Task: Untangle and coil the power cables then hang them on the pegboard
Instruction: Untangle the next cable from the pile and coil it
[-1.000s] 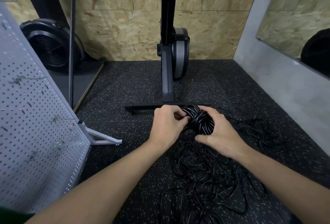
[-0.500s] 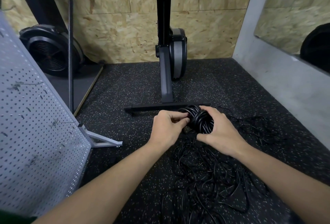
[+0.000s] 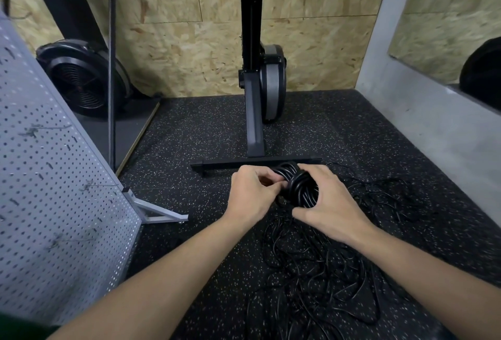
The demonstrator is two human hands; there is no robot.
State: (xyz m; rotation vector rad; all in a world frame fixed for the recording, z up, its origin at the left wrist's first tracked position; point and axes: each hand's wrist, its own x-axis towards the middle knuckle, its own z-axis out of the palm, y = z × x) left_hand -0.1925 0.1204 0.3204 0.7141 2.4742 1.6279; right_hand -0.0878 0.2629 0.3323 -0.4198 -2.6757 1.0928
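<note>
head | black rubber power-cable coil (image 3: 299, 186) btwn hands, touching both | R hand (image 3: 330, 204) curled round it | L hand (image 3: 250, 193) pinches its L side | long axis approx fore-aft | loose black cable tangle (image 3: 311, 272) under wrists | grey perforated metal pegboard (image 3: 54, 190) well L; L hand nearer

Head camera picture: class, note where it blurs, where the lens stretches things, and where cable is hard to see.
Head view: the grey perforated metal pegboard smears toward the left edge; the left hand looks soft at its fingers beside the tight black cable coil; both forearms widen toward the lower corners; the loose black cable tangle nearly merges with the black speckled rubber floor.
</note>
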